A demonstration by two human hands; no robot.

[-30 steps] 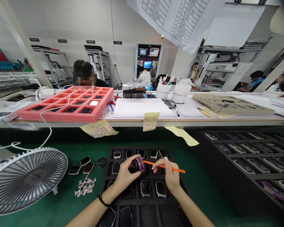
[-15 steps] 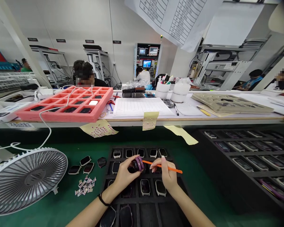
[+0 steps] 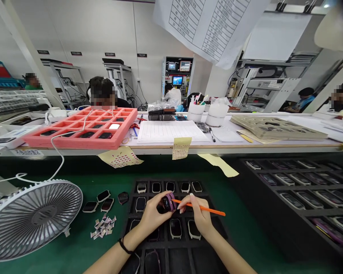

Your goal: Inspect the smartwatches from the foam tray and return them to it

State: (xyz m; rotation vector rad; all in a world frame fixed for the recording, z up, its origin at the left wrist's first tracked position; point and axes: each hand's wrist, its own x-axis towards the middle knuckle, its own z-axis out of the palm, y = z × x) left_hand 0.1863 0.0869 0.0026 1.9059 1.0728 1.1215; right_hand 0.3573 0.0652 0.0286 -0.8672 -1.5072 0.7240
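My left hand (image 3: 153, 214) grips a purple smartwatch case (image 3: 169, 202) by its edges, its dark screen turned to the left. In my right hand (image 3: 197, 213) is a thin orange stick (image 3: 211, 210), pinched like a pen. The stick's tip meets the right side of the purple watch, or lies right beside it; the exact contact is too small to tell. Below both hands lies a black foam tray (image 3: 178, 260) with square pockets. Several watches sit in them, among them a pale-framed watch (image 3: 175, 228) just under my left hand.
Left of the tray are loose watches (image 3: 107, 204) and a pile of small metallic-looking pieces (image 3: 103, 227). A grey fan (image 3: 42, 215) stands at far left. Another black tray of watches (image 3: 274, 224) is on the right. Above, a shelf carries a pink foam tray (image 3: 114, 142).
The orange stick has tilted slightly, and its free end has shifted right and down. The purple watch has turned a little in my left hand. The head view has shifted slightly.
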